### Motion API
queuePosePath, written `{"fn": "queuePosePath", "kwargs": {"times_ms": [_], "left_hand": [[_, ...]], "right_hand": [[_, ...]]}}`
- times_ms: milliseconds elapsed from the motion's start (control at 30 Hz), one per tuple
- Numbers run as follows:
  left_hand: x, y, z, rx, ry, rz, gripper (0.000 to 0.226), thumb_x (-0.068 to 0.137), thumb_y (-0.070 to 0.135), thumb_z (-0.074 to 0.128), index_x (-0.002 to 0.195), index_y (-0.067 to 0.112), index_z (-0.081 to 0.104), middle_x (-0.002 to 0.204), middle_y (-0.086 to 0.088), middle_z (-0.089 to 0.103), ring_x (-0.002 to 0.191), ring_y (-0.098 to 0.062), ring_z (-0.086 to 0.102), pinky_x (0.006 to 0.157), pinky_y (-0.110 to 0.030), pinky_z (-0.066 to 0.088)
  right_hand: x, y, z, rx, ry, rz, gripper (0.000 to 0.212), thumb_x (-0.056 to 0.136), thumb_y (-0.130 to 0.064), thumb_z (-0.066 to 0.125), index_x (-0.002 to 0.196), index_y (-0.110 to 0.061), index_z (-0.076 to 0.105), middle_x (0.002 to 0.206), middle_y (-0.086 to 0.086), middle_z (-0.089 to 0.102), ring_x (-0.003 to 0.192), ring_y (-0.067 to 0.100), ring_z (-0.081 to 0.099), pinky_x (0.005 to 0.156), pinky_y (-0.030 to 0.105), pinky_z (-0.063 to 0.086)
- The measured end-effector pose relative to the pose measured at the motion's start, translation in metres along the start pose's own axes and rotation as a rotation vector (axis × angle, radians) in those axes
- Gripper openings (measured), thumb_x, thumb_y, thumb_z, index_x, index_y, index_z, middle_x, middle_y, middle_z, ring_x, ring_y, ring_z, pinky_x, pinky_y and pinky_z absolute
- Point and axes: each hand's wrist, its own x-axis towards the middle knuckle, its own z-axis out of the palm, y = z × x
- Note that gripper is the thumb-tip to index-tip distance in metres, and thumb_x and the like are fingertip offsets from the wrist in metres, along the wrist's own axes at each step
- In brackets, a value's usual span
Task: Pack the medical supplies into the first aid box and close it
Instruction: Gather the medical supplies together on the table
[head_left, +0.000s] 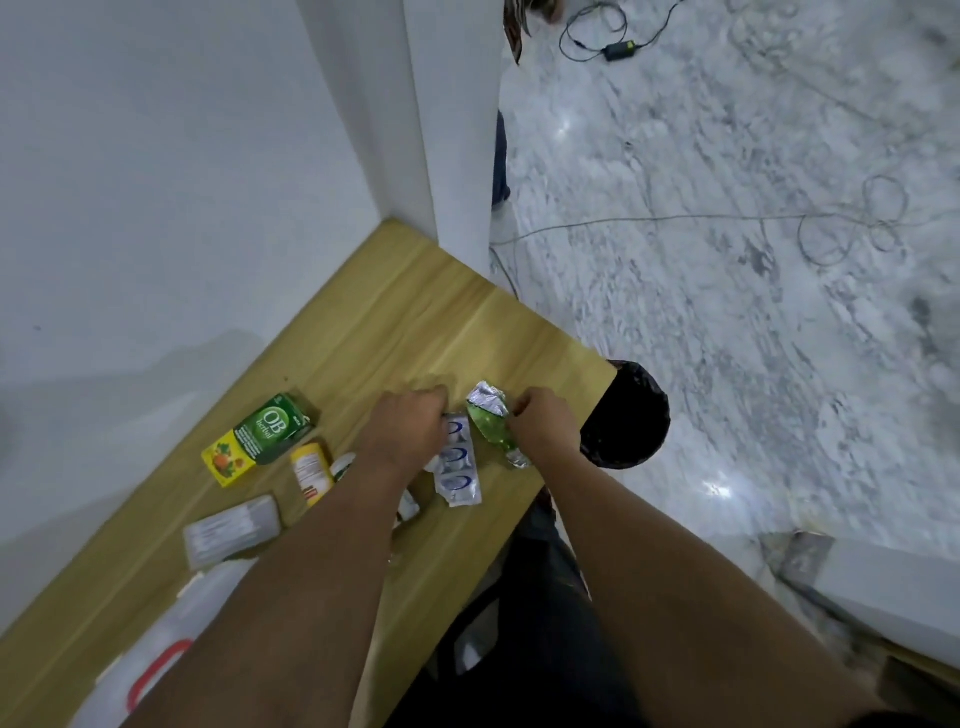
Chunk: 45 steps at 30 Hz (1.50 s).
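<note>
On the wooden table (395, 322), my left hand (402, 428) rests closed on the top end of a silver blister strip with blue rings (460, 470). My right hand (543, 423) pinches the edge of a green and silver foil pill strip (491, 421) lying beside it. To the left lie a green and yellow OB herbal carton (260, 436), a small yellow bottle (310, 470) and a grey flat pack (231, 530). The white first aid box with a red handle (161, 665) sits at the lower left, partly hidden under my left forearm.
A white wall (156, 182) borders the table's far and left sides. A black-lined bin (631, 415) stands on the marble floor just past the table's right corner. Cables (831, 228) trail across the floor. Small white items lie half hidden under my left wrist.
</note>
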Motion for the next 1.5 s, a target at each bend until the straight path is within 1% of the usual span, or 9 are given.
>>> {"fn": "queuePosePath", "kwargs": {"times_ms": [233, 367, 500, 733, 900, 967, 1200, 1300, 1500], "left_hand": [[0.043, 0.071, -0.037, -0.265, 0.001, 0.044, 0.007, 0.094, 0.025, 0.060, 0.097, 0.019, 0.062, 0.085, 0.002, 0.069, 0.074, -0.023, 0.061, 0.052, -0.031, 0.035], [0.091, 0.134, -0.029, -0.391, 0.000, 0.059, 0.007, 0.092, 0.023, 0.063, 0.095, 0.017, 0.064, 0.087, 0.000, 0.072, 0.079, -0.026, 0.066, 0.065, -0.042, 0.054], [0.138, 0.202, -0.005, -0.363, 0.018, 0.174, 0.009, 0.096, 0.021, 0.059, 0.099, 0.014, 0.063, 0.084, -0.007, 0.071, 0.074, -0.029, 0.065, 0.064, -0.041, 0.054], [0.198, 0.277, 0.043, -0.213, -0.170, 0.192, 0.016, 0.094, 0.013, 0.052, 0.109, 0.011, 0.058, 0.093, -0.010, 0.064, 0.077, -0.031, 0.057, 0.064, -0.040, 0.047], [0.203, 0.295, 0.058, -0.269, -0.258, 0.160, 0.029, 0.097, 0.019, 0.057, 0.124, 0.010, 0.061, 0.110, -0.013, 0.068, 0.096, -0.031, 0.064, 0.078, -0.042, 0.054], [0.194, 0.297, 0.052, -0.313, -0.266, 0.161, 0.035, 0.097, 0.023, 0.060, 0.130, 0.011, 0.061, 0.117, -0.011, 0.069, 0.104, -0.030, 0.065, 0.086, -0.043, 0.055], [0.161, 0.259, -0.015, -0.335, -0.074, 0.142, 0.044, 0.097, 0.038, 0.057, 0.138, 0.020, 0.059, 0.129, -0.002, 0.067, 0.113, -0.022, 0.064, 0.086, -0.034, 0.052], [0.132, 0.215, -0.058, -0.261, 0.067, 0.121, 0.045, 0.097, 0.038, 0.055, 0.138, 0.020, 0.060, 0.133, -0.002, 0.063, 0.117, -0.024, 0.061, 0.089, -0.039, 0.054], [0.021, 0.074, -0.132, -0.060, 0.209, -0.044, 0.040, 0.096, 0.040, 0.049, 0.128, 0.018, 0.059, 0.124, -0.004, 0.056, 0.112, -0.027, 0.056, 0.072, -0.037, 0.044]], "right_hand": [[0.013, 0.062, -0.060, 0.299, 0.143, 0.171, 0.015, 0.083, -0.017, 0.065, 0.090, -0.020, 0.078, 0.092, -0.002, 0.076, 0.090, 0.021, 0.070, 0.079, 0.037, 0.059], [0.040, 0.111, -0.098, 0.490, 0.290, 0.322, 0.022, 0.084, -0.012, 0.064, 0.099, -0.015, 0.080, 0.091, -0.003, 0.074, 0.090, 0.023, 0.069, 0.082, 0.036, 0.057], [0.075, 0.157, -0.121, 0.525, 0.304, 0.430, 0.024, 0.087, -0.009, 0.065, 0.107, -0.014, 0.078, 0.106, 0.003, 0.076, 0.095, 0.024, 0.070, 0.080, 0.030, 0.053], [0.118, 0.195, -0.138, 0.536, 0.268, 0.478, 0.029, 0.086, -0.001, 0.061, 0.112, 0.002, 0.073, 0.111, 0.018, 0.074, 0.078, 0.029, 0.063, 0.067, 0.038, 0.048], [0.128, 0.212, -0.136, 0.528, 0.216, 0.467, 0.050, 0.085, -0.007, 0.057, 0.134, -0.012, 0.065, 0.124, 0.013, 0.071, 0.087, 0.022, 0.060, 0.071, 0.033, 0.049], [0.121, 0.211, -0.137, 0.502, 0.199, 0.445, 0.048, 0.087, -0.009, 0.058, 0.134, -0.013, 0.064, 0.124, 0.010, 0.071, 0.094, 0.024, 0.066, 0.077, 0.034, 0.053], [0.079, 0.150, -0.146, 0.320, 0.182, 0.241, 0.037, 0.097, -0.027, 0.063, 0.132, -0.017, 0.065, 0.118, 0.004, 0.072, 0.100, 0.021, 0.067, 0.085, 0.031, 0.052], [0.055, 0.098, -0.146, 0.198, 0.171, 0.060, 0.042, 0.099, -0.038, 0.059, 0.136, -0.018, 0.062, 0.126, 0.006, 0.069, 0.116, 0.026, 0.064, 0.092, 0.035, 0.050], [-0.009, -0.034, -0.120, -0.179, 0.126, -0.326, 0.064, 0.097, -0.061, 0.052, 0.149, -0.024, 0.047, 0.143, 0.007, 0.055, 0.131, 0.029, 0.050, 0.102, 0.049, 0.048]]}}
